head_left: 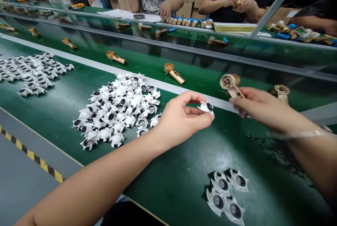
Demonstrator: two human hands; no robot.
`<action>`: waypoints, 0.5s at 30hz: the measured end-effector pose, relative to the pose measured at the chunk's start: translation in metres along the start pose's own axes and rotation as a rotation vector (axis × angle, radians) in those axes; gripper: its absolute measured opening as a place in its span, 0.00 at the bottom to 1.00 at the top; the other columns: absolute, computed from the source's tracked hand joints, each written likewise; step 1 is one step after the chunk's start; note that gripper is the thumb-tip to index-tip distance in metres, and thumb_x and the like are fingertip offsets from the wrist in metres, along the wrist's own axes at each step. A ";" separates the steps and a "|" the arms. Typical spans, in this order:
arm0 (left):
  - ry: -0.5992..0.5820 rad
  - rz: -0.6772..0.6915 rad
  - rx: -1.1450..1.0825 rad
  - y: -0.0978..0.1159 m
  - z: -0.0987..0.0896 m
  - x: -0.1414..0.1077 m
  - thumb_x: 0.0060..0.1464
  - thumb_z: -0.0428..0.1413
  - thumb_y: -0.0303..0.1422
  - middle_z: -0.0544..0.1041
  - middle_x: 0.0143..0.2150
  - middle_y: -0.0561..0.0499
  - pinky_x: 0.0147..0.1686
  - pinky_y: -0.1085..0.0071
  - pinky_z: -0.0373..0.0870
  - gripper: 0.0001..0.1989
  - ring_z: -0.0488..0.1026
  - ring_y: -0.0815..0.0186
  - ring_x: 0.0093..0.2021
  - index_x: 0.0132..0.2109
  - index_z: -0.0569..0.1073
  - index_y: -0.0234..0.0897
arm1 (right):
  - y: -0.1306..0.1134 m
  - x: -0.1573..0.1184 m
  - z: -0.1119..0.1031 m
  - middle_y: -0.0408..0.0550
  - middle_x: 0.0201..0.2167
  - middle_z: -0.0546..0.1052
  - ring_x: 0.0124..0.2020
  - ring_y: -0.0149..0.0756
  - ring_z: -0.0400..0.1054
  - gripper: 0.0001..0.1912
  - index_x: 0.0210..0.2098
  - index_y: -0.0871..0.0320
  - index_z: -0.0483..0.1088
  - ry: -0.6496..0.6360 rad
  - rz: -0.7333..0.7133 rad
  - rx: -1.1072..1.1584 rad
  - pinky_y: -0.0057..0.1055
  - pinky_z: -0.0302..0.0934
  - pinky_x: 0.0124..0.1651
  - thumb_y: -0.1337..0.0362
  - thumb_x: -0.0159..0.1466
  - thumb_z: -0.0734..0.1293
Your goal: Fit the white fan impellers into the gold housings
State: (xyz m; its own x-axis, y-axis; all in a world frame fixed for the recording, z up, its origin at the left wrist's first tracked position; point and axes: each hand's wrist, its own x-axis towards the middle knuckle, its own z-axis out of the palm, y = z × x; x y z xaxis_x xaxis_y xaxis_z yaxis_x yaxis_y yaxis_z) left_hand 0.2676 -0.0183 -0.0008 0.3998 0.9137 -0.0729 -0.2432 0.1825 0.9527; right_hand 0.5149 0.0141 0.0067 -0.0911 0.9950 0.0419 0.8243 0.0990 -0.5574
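Between the thumb and fingers of my left hand (pixel 181 115) is a small white fan blade (pixel 205 107) with a dark hub. My right hand (pixel 254 103), slightly blurred, grips the handle of a gold handheld fan housing (pixel 229 82), its round open head tilted up toward me. The two parts are apart, the housing to the right of the blade. Left of my left hand lies a heap of white fan blades (pixel 118 108). Several more fan blades (pixel 223 184) lie hub-up on the green table near me.
Gold housings (pixel 173 73) lie spaced along the green belt behind a white strip (pixel 86 64); another housing (pixel 282 92) is beyond my right wrist. More white blades (pixel 31 70) spread at far left. Across the metal rail, people sit at a bench with parts, one holding a small piece.
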 end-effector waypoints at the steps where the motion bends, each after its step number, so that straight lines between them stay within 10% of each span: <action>1: 0.015 0.015 -0.018 -0.002 0.001 0.001 0.50 0.67 0.28 0.79 0.37 0.52 0.36 0.76 0.73 0.14 0.77 0.72 0.35 0.43 0.73 0.38 | -0.009 -0.019 0.006 0.41 0.22 0.71 0.20 0.29 0.65 0.15 0.35 0.57 0.67 -0.079 0.006 0.064 0.27 0.63 0.23 0.53 0.72 0.60; 6: 0.060 0.083 -0.035 -0.005 0.005 0.002 0.40 0.73 0.29 0.80 0.35 0.51 0.40 0.74 0.77 0.18 0.78 0.69 0.36 0.38 0.77 0.33 | -0.050 -0.085 0.023 0.38 0.20 0.65 0.20 0.32 0.59 0.18 0.33 0.51 0.61 -0.115 0.110 0.262 0.27 0.56 0.19 0.45 0.69 0.60; 15: 0.074 0.102 0.145 -0.001 0.000 -0.002 0.38 0.75 0.34 0.84 0.37 0.47 0.43 0.66 0.81 0.22 0.81 0.61 0.39 0.42 0.82 0.33 | -0.052 -0.086 0.025 0.38 0.22 0.68 0.20 0.35 0.61 0.12 0.37 0.49 0.62 -0.005 -0.069 -0.046 0.29 0.56 0.20 0.50 0.70 0.57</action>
State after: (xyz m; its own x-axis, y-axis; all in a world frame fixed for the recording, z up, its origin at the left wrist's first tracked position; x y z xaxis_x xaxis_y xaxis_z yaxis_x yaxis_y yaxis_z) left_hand 0.2664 -0.0203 -0.0014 0.3118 0.9501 0.0100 -0.1474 0.0380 0.9883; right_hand 0.4655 -0.0771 0.0114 -0.1513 0.9857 0.0742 0.8410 0.1678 -0.5144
